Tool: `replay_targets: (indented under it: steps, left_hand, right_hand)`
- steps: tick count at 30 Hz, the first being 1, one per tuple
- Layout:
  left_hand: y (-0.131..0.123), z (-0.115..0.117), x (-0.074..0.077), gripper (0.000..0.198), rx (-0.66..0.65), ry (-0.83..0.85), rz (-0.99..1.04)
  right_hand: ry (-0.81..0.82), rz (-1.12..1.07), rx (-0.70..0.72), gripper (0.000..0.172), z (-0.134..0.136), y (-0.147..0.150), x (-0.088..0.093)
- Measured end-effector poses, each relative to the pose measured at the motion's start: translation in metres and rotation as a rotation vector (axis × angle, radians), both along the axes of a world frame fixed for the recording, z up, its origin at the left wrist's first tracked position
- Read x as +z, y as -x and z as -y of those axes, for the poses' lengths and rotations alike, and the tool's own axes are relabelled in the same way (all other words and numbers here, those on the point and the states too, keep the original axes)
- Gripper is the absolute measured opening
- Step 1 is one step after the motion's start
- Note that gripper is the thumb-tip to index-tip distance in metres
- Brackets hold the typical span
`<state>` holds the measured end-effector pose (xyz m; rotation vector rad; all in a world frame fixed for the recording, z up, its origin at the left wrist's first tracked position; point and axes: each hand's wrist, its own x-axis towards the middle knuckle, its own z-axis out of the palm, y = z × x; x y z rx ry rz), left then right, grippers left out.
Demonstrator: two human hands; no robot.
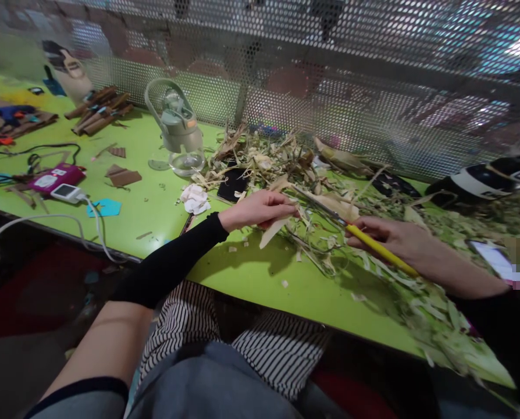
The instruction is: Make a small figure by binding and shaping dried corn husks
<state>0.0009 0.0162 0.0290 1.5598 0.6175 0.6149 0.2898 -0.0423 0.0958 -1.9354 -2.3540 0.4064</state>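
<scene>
My left hand is closed, fingers pinching a pale dry husk strip that hangs below them. In my right hand is a yellow-handled tool with a long thin metal blade. Its blade points up and left, toward the husk at my left fingertips. I cannot tell whether blade and husk touch. Just beyond both hands lies a heap of dry husks and shreds. A black phone-like slab lies partly under the shreds, beside a crumpled white tissue.
A lidded drink bottle stands behind my left hand. Farther left are brown rolls, a purple box and white cable. Perforated metal panel closes the back. Green shreds and a lit phone lie right.
</scene>
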Motion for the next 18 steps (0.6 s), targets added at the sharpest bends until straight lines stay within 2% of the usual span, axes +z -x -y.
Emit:
replay_targets:
  steps: [2,4,6,7,9,10,12,13,15,18]
  left_hand:
    - [-0.002,0.002,0.002,0.027,0.048,0.016,-0.020]
    - [-0.004,0.004,0.005,0.024,0.082,0.039,-0.030]
    - [-0.006,0.006,0.008,0.025,0.105,0.066,-0.037]
    - [-0.007,0.008,0.008,0.026,0.115,0.080,-0.038]
    - [-0.009,0.010,0.009,0.028,0.141,0.100,-0.037]
    - [-0.010,0.011,0.009,0.028,0.155,0.104,-0.035]
    - [-0.012,0.012,0.009,0.029,0.180,0.103,-0.038]
    - [-0.013,0.013,0.009,0.029,0.191,0.103,-0.044]
    - [-0.015,0.013,0.009,0.030,0.207,0.119,-0.060]
    - [-0.016,0.012,0.006,0.032,0.214,0.174,-0.035]
  right_hand:
    - [0.001,-0.004,-0.065,0.090,-0.004,-0.012,-0.016]
    - [-0.097,0.037,-0.088,0.084,-0.009,-0.025,-0.035]
    - [-0.179,0.054,-0.023,0.072,-0.011,-0.033,-0.052]
    - [-0.294,0.087,0.042,0.065,-0.010,-0.032,-0.058]
    - [-0.651,0.158,0.166,0.050,-0.003,-0.019,-0.066]
    - [-0.761,0.170,0.235,0.039,0.002,-0.007,-0.068]
    - [-0.842,0.118,0.453,0.026,0.012,0.021,-0.071]
    - [-0.846,0.120,0.571,0.028,0.016,0.036,-0.073]
    - [-0.910,0.109,0.689,0.032,0.021,0.060,-0.080]
    - [-0.953,-0.121,0.650,0.022,0.021,0.076,-0.096]
